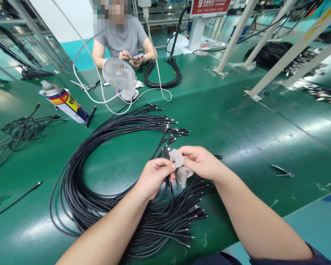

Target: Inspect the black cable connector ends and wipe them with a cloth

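at centre frame the left hand (154, 176) pinches a black cable (169, 147) end while the right hand (200, 162) clamps a pale cloth (179, 167) against it, hands touching, above the looped cable bundle (79, 191) on the green table (251, 129)

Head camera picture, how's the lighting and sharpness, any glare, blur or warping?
Head view: bright, even overhead light; white glare streaks on the green table at right and lower left. Left hand, right hand and black cable bundle are sharp. Wide-angle warp bends the white frame posts and stretches the forearms. The seated person's face is pixelated.
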Demonstrator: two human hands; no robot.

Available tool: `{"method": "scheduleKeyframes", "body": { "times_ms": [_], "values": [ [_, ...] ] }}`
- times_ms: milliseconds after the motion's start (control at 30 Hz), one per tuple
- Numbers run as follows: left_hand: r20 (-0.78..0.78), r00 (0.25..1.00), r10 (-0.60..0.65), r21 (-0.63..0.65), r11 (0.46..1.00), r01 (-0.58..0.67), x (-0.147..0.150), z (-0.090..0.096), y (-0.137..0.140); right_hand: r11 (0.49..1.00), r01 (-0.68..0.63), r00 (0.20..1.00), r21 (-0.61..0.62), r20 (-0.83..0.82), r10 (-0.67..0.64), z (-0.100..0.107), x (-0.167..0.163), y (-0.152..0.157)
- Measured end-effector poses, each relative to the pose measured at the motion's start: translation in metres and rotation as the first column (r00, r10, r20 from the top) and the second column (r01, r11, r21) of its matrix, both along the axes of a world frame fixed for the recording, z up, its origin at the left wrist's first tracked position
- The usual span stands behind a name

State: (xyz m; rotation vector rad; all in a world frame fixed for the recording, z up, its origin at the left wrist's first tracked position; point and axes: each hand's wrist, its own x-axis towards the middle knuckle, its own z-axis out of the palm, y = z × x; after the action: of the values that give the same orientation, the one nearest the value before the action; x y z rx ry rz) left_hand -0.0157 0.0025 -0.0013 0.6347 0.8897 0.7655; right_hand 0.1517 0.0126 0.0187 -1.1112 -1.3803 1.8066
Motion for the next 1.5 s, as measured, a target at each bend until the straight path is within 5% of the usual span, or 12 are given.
{"method": "scheduleKeyframes", "body": {
  "times_ms": [267, 633, 1033, 1267, 1367, 1500],
  "values": [
    [-0.027, 0.999, -0.031, -0.017, 0.999, 0.03, 0.0, -0.001, -0.001, 0.995, -0.02, 0.999, -0.1, -0.042, 0.016, -0.002, 0.002, 0.002],
    [-0.011, 1.0, -0.028, -0.047, 0.999, 0.028, 0.002, 0.004, -0.001, 0.996, 0.011, 1.0, -0.085, 0.026, -0.009, -0.003, 0.006, 0.004],
    [-0.032, 0.999, -0.016, -0.045, 0.999, 0.014, 0.002, -0.003, 0.001, 0.94, 0.332, 0.933, 0.078, 0.117, -0.34, 0.0, 0.008, 0.009],
    [-0.066, 0.998, -0.007, 0.027, 1.0, 0.009, 0.001, -0.004, 0.0, 0.997, 0.072, 0.992, -0.011, 0.101, -0.07, -0.011, 0.002, 0.004],
    [-0.104, 0.995, 0.013, 0.079, 0.997, -0.004, 0.002, -0.005, 0.0, 0.989, 0.058, 0.948, 0.133, 0.303, -0.097, -0.013, -0.006, 0.002],
    [-0.13, 0.991, 0.031, 0.114, 0.993, -0.016, 0.002, -0.005, 0.0, 0.868, -0.014, 0.83, 0.497, 0.49, -0.267, -0.01, -0.009, 0.003]
  ]
}}
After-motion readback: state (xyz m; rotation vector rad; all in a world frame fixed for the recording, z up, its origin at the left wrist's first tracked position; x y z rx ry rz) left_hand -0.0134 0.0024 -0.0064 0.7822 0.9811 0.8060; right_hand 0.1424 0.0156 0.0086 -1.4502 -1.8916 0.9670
